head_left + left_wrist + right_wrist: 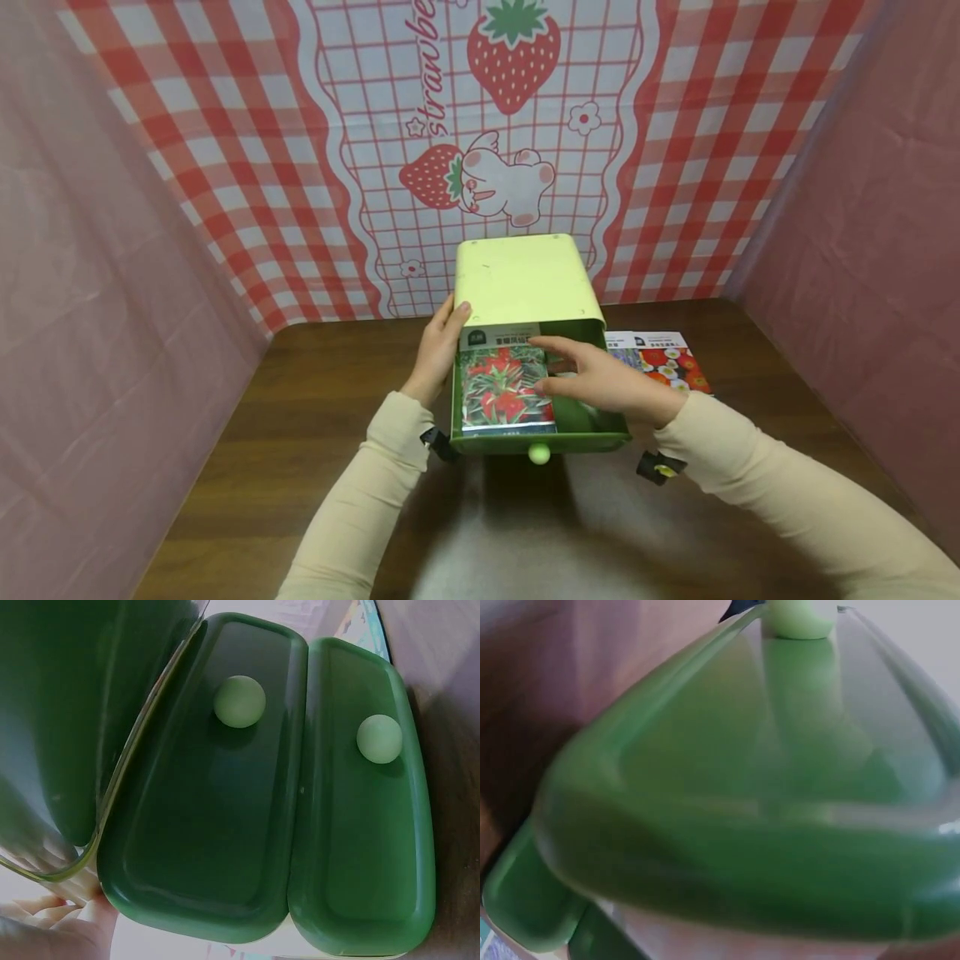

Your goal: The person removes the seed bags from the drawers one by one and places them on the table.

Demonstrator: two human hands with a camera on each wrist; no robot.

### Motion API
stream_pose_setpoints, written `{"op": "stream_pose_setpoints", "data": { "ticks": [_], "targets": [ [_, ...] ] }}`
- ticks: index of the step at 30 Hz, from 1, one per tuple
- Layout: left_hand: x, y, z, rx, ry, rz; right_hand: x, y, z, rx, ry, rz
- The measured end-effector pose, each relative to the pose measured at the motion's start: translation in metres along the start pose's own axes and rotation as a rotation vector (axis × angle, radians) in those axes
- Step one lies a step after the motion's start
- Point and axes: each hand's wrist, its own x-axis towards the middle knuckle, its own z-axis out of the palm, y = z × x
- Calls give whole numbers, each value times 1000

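A small pale yellow cabinet [525, 279] stands on the table with its green top drawer [581, 443] pulled out. In the drawer's left half lies a seed packet [502, 387] picturing red flowers. My left hand [437, 350] rests against the cabinet's left side, thumb at the front top corner; its fingers also show low in the left wrist view. Over the drawer reaches my right hand [600, 377], fingers spread, with index finger and thumb at the packet's right edge. The right wrist view shows the drawer's front [727, 765], which hides the right hand there.
Two lower green drawers, a middle one [210, 810] and a bottom one [360, 825], are closed, each with a round pale knob. More flower packets [667, 360] lie on the wooden table [277, 417] right of the cabinet. A red-checked strawberry cloth [337, 167] hangs behind.
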Motion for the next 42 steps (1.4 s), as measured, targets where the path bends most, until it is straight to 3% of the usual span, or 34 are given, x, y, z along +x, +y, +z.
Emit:
{"op": "stream_pose_setpoints", "data": {
  "ticks": [4,15,25,32,42],
  "targets": [
    [0,0,0,5,4,2,-1,1,-2,84,9,13],
    [0,1,1,7,17,-7,9,5,2,168,89,48],
    [2,3,-1,-10,-14,-46,11,9,5,235,76,45],
    [-1,1,1,-14,9,-9,11,10,7,268,87,67],
    [-1,2,2,3,25,-14,10,2,3,318,166,114]
  ]
}}
